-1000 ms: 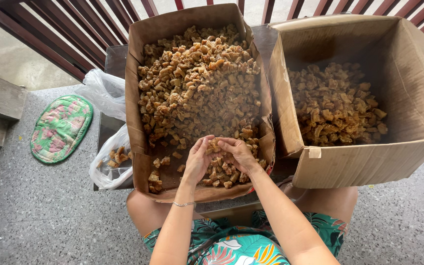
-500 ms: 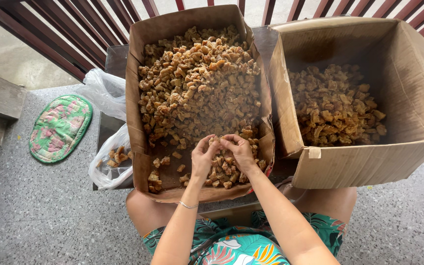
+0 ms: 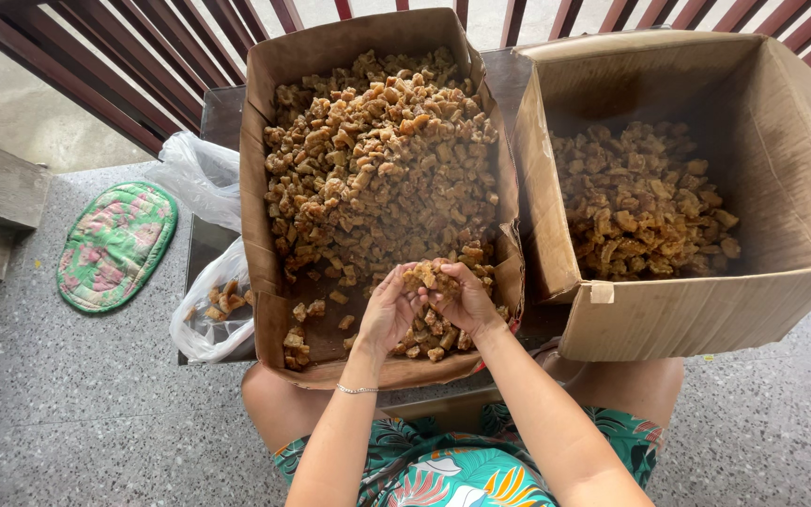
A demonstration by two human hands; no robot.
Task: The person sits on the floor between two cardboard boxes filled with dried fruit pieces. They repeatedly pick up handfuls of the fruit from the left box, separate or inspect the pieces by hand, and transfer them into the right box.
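Nearest of all, a lap in green tropical-print fabric fills the bottom edge, with both bare forearms reaching forward from it. Just beyond, the left hand, a thin silver bracelet at its wrist, and the right hand meet palm to palm over the near end of a tall open brown cardboard box. Together they cup a small heap of golden-brown crisp fried pieces; each grip is curled loosely around that heap, fingers bent, neither flat nor balled tight. The cupped pieces sit just above the thin scatter on the box's bare near floor, while the bulk of the same brown chunks is piled deep toward the far end of the box.

To the left of this box, touching its side, lies a clear crumpled plastic bag with a few of the fried pieces inside, and a second pale bag bunches up behind it. Both boxes rest on a low dark desk. To the right, a wider open cardboard box stands just beside the first, holding a shallower layer of similar chunks.

Farther left, on the speckled grey floor, lies an oval green and pink quilted mat. Dark red-brown railing bars run along the far edge.
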